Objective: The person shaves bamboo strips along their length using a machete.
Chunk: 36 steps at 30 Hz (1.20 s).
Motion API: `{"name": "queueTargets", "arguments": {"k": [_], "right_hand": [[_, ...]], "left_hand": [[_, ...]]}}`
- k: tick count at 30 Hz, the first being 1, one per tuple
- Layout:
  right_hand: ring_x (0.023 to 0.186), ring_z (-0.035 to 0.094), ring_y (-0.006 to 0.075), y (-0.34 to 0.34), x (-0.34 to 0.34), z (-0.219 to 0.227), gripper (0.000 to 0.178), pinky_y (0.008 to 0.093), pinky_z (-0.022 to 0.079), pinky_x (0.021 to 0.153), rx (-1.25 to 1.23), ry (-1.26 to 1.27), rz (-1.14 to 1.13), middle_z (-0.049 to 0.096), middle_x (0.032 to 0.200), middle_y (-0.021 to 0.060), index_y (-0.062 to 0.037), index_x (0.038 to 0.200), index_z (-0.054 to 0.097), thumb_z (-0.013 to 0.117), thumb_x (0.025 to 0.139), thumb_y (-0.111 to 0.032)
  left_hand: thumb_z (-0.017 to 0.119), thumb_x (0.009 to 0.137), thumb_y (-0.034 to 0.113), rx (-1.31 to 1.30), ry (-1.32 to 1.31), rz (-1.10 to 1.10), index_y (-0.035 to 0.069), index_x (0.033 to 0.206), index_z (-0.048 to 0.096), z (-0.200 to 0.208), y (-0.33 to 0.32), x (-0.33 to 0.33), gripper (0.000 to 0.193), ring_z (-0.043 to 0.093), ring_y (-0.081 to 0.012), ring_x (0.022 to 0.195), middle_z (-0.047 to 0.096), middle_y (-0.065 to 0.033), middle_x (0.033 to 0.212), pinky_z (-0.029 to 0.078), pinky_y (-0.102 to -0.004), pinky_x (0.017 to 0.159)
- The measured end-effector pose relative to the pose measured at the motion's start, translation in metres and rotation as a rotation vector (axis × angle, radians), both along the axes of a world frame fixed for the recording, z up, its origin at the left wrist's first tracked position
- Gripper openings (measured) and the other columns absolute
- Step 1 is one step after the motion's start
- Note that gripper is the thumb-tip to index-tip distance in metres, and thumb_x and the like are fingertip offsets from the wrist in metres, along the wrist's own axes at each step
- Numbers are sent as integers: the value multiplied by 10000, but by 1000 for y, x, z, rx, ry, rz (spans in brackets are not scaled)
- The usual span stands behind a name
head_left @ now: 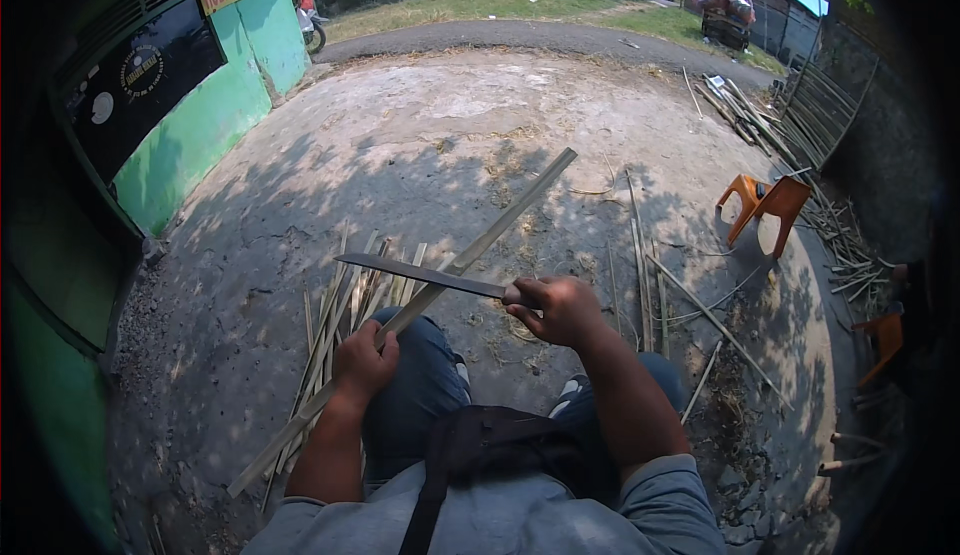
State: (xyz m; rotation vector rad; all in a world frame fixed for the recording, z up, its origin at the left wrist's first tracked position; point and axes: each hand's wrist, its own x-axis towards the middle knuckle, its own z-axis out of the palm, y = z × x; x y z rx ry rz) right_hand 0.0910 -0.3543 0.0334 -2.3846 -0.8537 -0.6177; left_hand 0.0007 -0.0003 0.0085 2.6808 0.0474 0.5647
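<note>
My left hand (364,363) is closed around a long flat bamboo strip (505,218), which runs slantwise from the lower left up to the upper right over my left knee. In my right hand (560,310) is the handle of a machete (425,274). Its long blade points left and lies across the strip just beyond my left hand; I cannot tell whether the edge bites into it. Several more bamboo strips (322,330) lie in a bundle on the ground beside my left leg, partly hidden by the leg and the held strip.
Loose bamboo lengths (640,275) lie on the ground past my right knee. An orange plastic stool (765,205) stands to the right, with stacked bamboo (745,120) behind it. A green wall (200,145) borders the left; a road (440,41) crosses the far side.
</note>
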Motion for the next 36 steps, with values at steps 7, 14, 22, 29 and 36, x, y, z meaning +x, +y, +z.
{"name": "queueTargets", "arguments": {"k": [7, 14, 22, 29, 36], "right_hand": [[767, 742, 373, -11, 13, -2, 305, 500, 572, 664, 2, 145, -75, 756, 855, 123, -161, 1051, 748, 768, 926, -439], [789, 742, 384, -11, 11, -7, 341, 521, 577, 694, -96, 195, -183, 754, 869, 138, -173, 1079, 750, 720, 954, -489], [751, 742, 348, 3, 8, -8, 308, 496, 570, 646, -15, 162, -75, 740, 799, 113, -200, 1063, 759, 739, 942, -481], [714, 738, 336, 8, 5, -8, 288, 477, 563, 607, -40, 30, -58, 733, 801, 96, -187, 1021, 726, 750, 943, -463], [721, 739, 344, 13, 1, -2, 272, 488, 560, 605, -11, 50, -23, 737, 797, 84, -189, 1013, 726, 753, 941, -450]], "left_hand": [[658, 961, 362, 39, 15, -14, 71, 1001, 671, 2, -2, -1, 295, 722, -470, 771, 726, -228, 805, 567, -587, 703], [676, 953, 371, 141, 45, -7, 86, 948, 641, 10, -7, -4, 286, 721, -453, 733, 715, -205, 776, 571, -580, 685], [671, 962, 365, 151, -13, 7, 85, 956, 646, 2, -7, -4, 281, 721, -450, 726, 714, -203, 773, 574, -569, 667], [671, 968, 364, 160, 17, 27, 75, 999, 652, 4, -8, -6, 291, 728, -454, 748, 722, -209, 791, 577, -572, 679], [669, 969, 360, 118, -20, 17, 67, 1042, 667, -1, -6, -5, 302, 730, -461, 768, 731, -216, 818, 580, -571, 696]]}}
